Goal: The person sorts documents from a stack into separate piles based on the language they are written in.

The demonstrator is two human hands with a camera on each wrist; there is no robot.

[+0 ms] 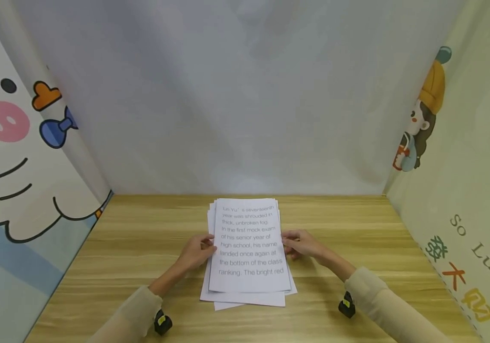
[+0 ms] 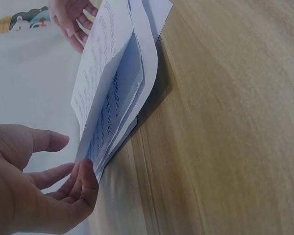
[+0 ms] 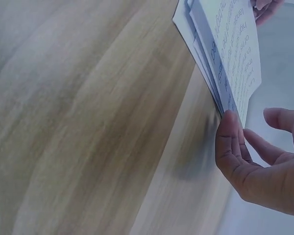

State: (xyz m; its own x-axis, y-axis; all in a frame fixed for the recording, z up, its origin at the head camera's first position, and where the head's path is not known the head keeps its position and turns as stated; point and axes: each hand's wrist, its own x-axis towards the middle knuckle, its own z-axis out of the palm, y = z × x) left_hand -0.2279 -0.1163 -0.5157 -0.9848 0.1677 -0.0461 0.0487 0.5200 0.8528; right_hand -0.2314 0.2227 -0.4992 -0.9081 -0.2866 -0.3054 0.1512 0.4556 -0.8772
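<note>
A loose stack of white paper sheets (image 1: 249,283) lies on the wooden table, its edges fanned unevenly. Large dark print covers the top sheet (image 1: 249,238). My left hand (image 1: 198,250) is at the stack's left edge; in the left wrist view its fingertips (image 2: 85,171) touch the top sheet's raised edge, and the thumb stays apart from the paper. Beneath that lifted edge, print on a lower sheet (image 2: 118,95) shows. Opposite, my right hand (image 1: 302,244) has its fingertips (image 3: 229,120) against the right edge, thumb also spread away.
The wood-grain table (image 1: 142,228) extends around the stack. A pale grey backdrop (image 1: 245,105) rises behind it. Printed panels stand at the sides, with a cartoon figure on the left panel (image 1: 26,181) and lettering on the right panel (image 1: 464,190). Small black devices (image 1: 162,323) sit at both wrists.
</note>
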